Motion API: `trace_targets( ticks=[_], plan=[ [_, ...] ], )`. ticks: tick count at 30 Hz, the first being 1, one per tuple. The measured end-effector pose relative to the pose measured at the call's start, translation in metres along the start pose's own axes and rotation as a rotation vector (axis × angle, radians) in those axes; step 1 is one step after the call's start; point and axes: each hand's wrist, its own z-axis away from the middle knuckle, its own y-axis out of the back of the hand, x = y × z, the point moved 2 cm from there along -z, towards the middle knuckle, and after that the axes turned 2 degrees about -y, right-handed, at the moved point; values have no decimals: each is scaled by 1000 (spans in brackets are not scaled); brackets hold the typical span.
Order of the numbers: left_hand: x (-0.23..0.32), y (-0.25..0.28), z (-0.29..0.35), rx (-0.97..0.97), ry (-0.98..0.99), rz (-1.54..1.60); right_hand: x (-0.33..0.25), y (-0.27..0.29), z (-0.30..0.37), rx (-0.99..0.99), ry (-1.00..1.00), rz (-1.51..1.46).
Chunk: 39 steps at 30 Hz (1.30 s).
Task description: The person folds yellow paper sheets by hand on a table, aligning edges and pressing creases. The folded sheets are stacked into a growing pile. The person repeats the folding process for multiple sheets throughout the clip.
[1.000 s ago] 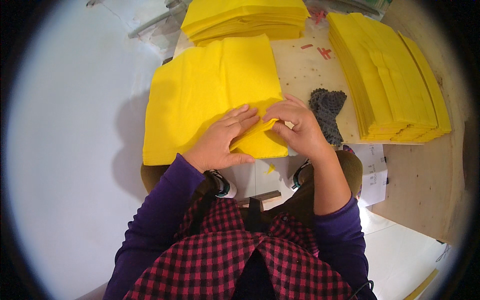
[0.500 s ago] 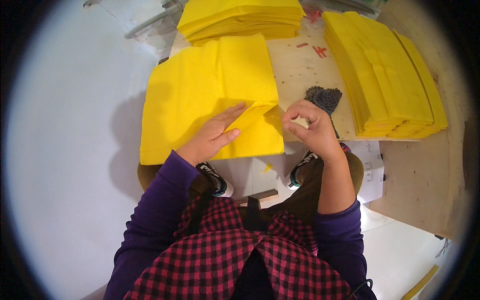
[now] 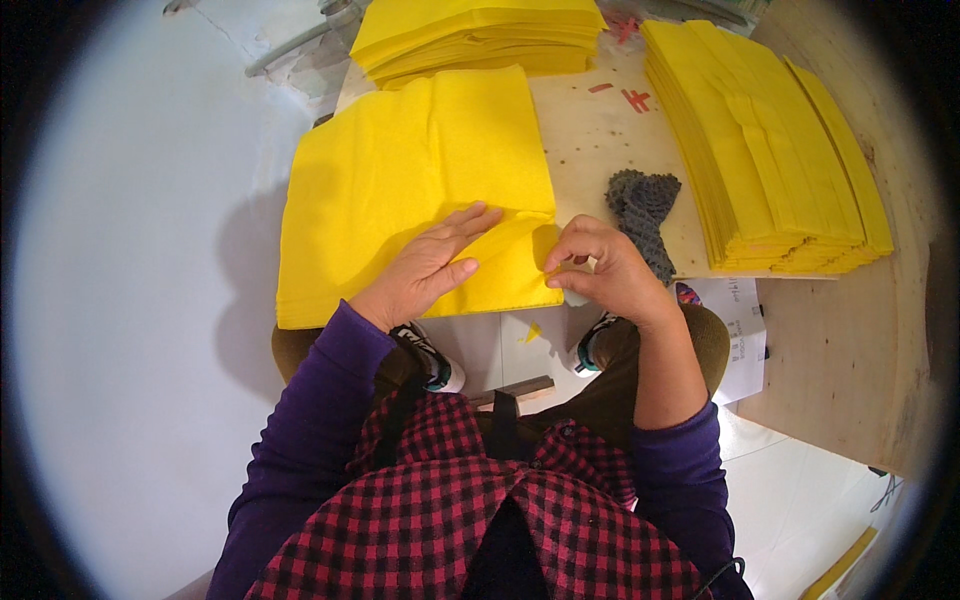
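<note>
A large yellow sheet (image 3: 400,170) lies folded on the wooden table (image 3: 610,140), hanging over its left and near edges. My left hand (image 3: 425,265) rests flat on the sheet's near part, fingers spread and pointing right. My right hand (image 3: 600,270) is closed at the sheet's near right corner, pinching its edge between thumb and fingers. A folded flap runs between the two hands.
A stack of folded yellow sheets (image 3: 480,35) sits at the far edge and a larger stack (image 3: 770,150) on the right. A grey knitted cloth (image 3: 640,205) lies beside my right hand. Papers (image 3: 740,335) lie on the floor by my shoes.
The sheet has slid left and away. My right hand moved right and pulled the near right corner; my left hand flattened out on the sheet.
</note>
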Motion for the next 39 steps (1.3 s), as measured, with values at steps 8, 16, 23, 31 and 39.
trace_targets(
  ticks=[8, 16, 23, 31, 39],
  plan=[
    [3, 1, 1, 18, 28, -5, 29, 45, 3, 598, -245, 212],
    [2, 0, 1, 23, 11, -14, 56, 45, 8, 584, -380, 680],
    [1, 1, 1, 12, 27, 5, 62, 47, -1, 657, -485, 781],
    [-1, -1, 2, 44, -15, -1, 23, 32, 16, 394, 16, -31],
    [-1, -2, 2, 54, -8, -10, 3, -2, 9, 69, -34, -116]
  ],
)
